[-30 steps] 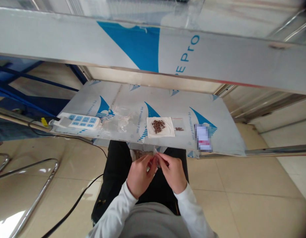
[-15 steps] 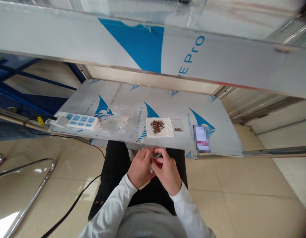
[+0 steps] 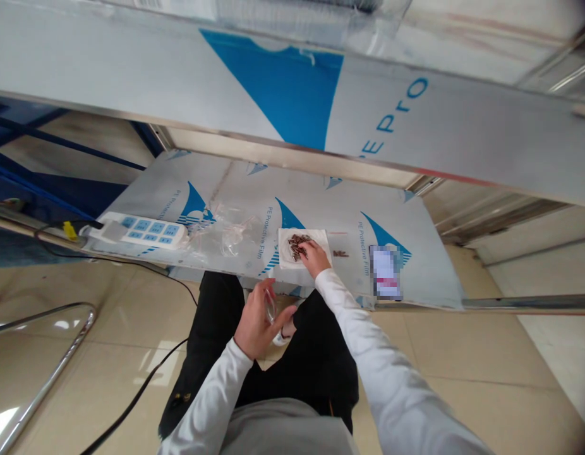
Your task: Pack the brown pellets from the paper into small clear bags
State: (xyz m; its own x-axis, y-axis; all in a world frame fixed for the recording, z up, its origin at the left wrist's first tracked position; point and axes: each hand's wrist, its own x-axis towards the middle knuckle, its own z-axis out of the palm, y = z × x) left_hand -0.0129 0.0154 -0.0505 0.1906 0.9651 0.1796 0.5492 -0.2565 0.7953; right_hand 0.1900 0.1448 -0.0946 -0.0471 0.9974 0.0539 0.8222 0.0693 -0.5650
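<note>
My left hand (image 3: pixel 260 321) hangs over my lap in front of the shelf's edge, its thumb apart from the fingers. A small clear plastic bag (image 3: pixel 270 306) is held in it. Over the shelf, my right hand (image 3: pixel 315 257) reaches into a pile of small, long brown pieces (image 3: pixel 298 245), fingertips closed on them; their exact kind is too small to tell. The pile lies on a white square tray (image 3: pixel 287 258). To the right of that tray, a flat clear zip bag (image 3: pixel 338 243) carries a few similar brown pieces (image 3: pixel 340 254).
A white power strip (image 3: pixel 148 230) with a black cord lies at the left of the film-covered shelf (image 3: pixel 316 201). Crumpled clear plastic (image 3: pixel 230 235) lies beside it. A phone (image 3: pixel 386 272) rests near the front right edge. An upper shelf panel (image 3: pixel 150 82) crosses above.
My hands have parted. The right one has moved up from my lap to the brown pile on the tray; the left stays low with the clear bag.
</note>
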